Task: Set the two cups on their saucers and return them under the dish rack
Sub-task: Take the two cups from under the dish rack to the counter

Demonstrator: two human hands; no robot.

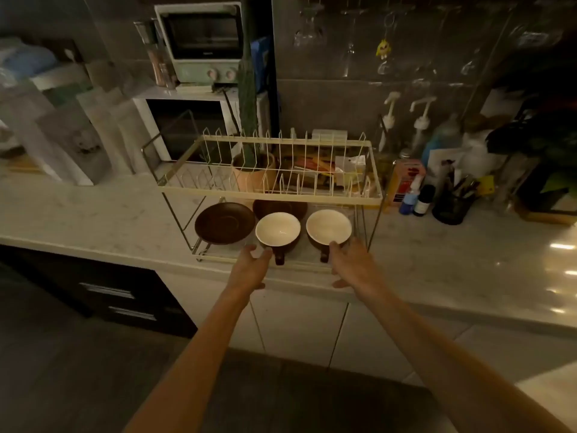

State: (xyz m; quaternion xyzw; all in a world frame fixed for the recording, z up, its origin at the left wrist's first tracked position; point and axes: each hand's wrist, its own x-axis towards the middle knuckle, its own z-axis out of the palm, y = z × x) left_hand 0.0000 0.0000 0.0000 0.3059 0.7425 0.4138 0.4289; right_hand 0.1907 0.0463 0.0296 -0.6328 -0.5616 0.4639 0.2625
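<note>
Under the dish rack (268, 192) on the counter (93, 214), two cups (278, 229) (328, 227) stand side by side, two saucers (224, 222) (278, 208) beside and behind them. Left hand (249, 268) and right hand (351, 260) reach just before the cups, fingers loosely apart, holding nothing.

1. A pale marble countertop (103, 214) is running across the dim kitchen, catching bright glints at the right.
2. Grey wall tiles (327, 98) are backing it.
3. A mint toaster oven (203, 42) is sitting on a white microwave (187, 129).
4. White cabinet doors (299, 323) and dark drawers (118, 301) are standing below.
</note>
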